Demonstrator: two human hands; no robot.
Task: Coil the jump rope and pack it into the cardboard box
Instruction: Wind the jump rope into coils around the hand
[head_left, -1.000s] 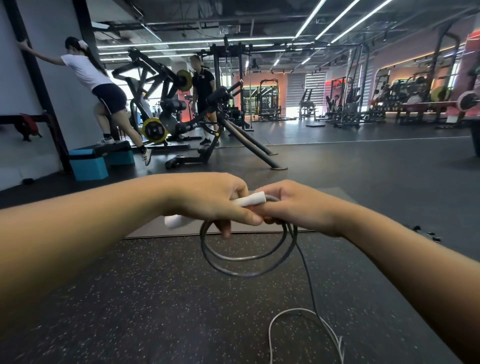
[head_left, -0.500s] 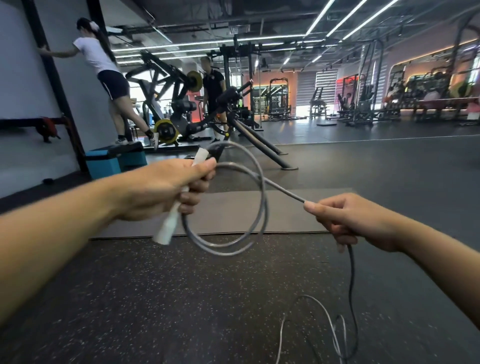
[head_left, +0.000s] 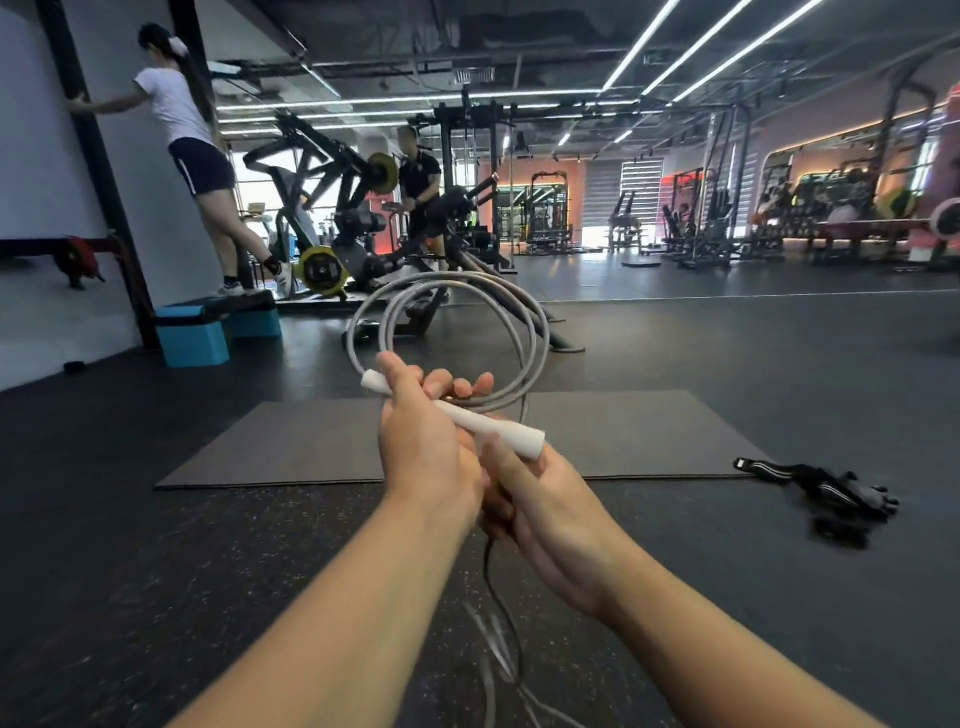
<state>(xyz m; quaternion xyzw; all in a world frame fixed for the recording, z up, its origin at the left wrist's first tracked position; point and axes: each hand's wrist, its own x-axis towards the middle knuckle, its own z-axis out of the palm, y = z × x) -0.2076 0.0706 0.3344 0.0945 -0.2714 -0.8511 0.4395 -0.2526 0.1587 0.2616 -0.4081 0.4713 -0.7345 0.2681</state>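
My left hand (head_left: 423, 441) grips the white handle (head_left: 488, 423) of the grey jump rope (head_left: 532, 338) at the middle of the head view. Two or three loops of the rope stand up above that hand. My right hand (head_left: 540, 499) sits just under the handle's right end, closed on the rope where it leaves the coil. The rest of the rope (head_left: 501, 639) hangs down between my forearms to the floor. No cardboard box is in view.
A dark grey mat (head_left: 291, 447) lies on the speckled rubber floor ahead. Black gloves (head_left: 831, 493) lie to the right. A blue step platform (head_left: 208, 327) with a person on it stands at the left wall. Weight machines (head_left: 363, 234) and another person stand beyond.
My right hand has come back in from the right to meet the left hand. The coil has swung up above the left hand and gained a loop. The handle now points right.
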